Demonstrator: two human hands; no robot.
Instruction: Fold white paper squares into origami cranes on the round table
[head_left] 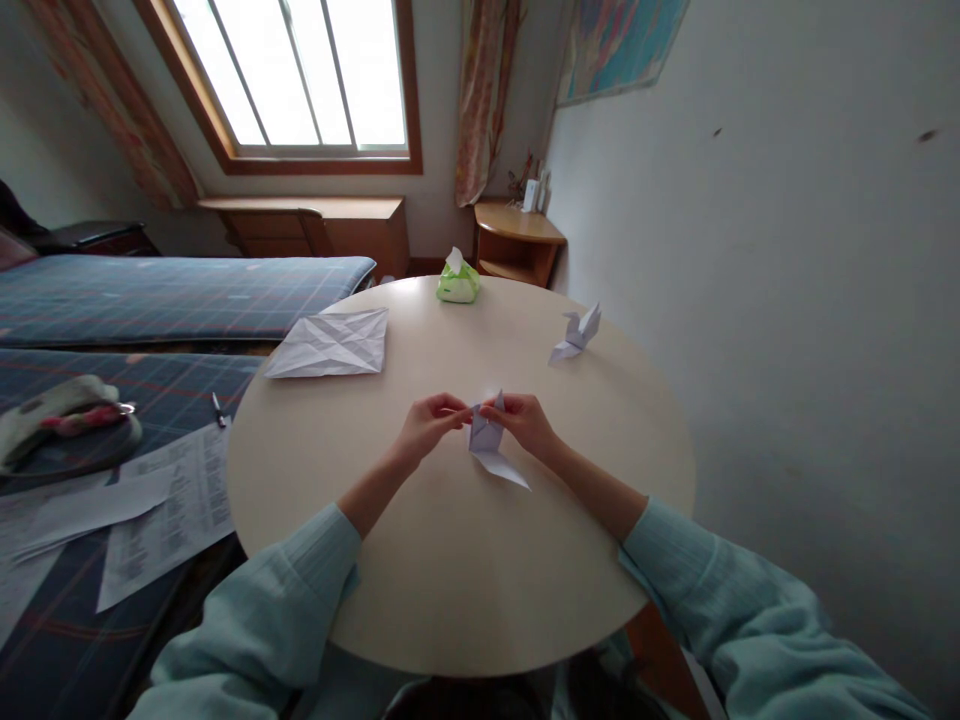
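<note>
Near the middle of the round table, a folded white paper figure (487,436) is held between both hands, with a long pointed flap reaching down to the right. My left hand (435,420) pinches its upper left edge with thumb and fingers. From the other side, my right hand (523,420) grips the top right of the paper, thumb in front. A finished-looking paper crane (576,334) stands farther back on the right. At the back left lies a creased white paper sheet (334,343).
A green tissue pack (458,282) sits at the far edge of the pale round table (450,590). Left of it are beds with plaid covers (180,290), holding printed papers (176,500), a pen (218,411) and a bag (67,425). A wall (787,300) stands close on the right.
</note>
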